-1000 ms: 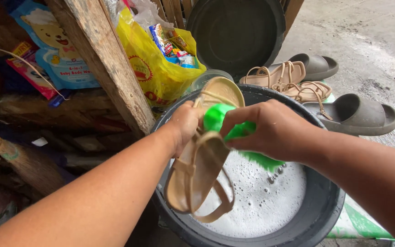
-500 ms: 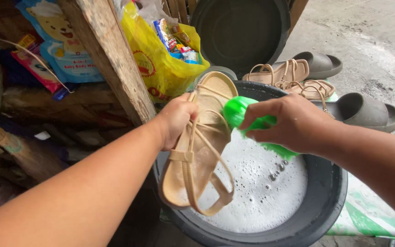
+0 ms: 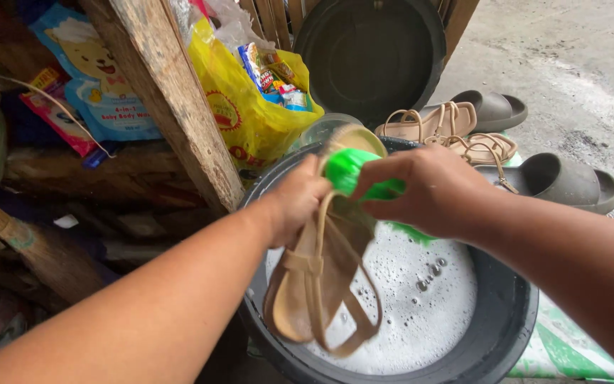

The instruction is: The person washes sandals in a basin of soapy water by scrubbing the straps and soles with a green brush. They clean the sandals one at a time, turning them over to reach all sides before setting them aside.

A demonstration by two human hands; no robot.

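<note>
Both hands clamp: left on sandal, right hiding most of green brush.

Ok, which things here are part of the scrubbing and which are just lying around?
In use:
left hand holding the tan strappy sandal
right hand gripping the bright green plastic brush
dark round basin of soapy water

Lying about:
second tan strappy sandal
grey rubber slides
yellow plastic bag
wooden post
</note>
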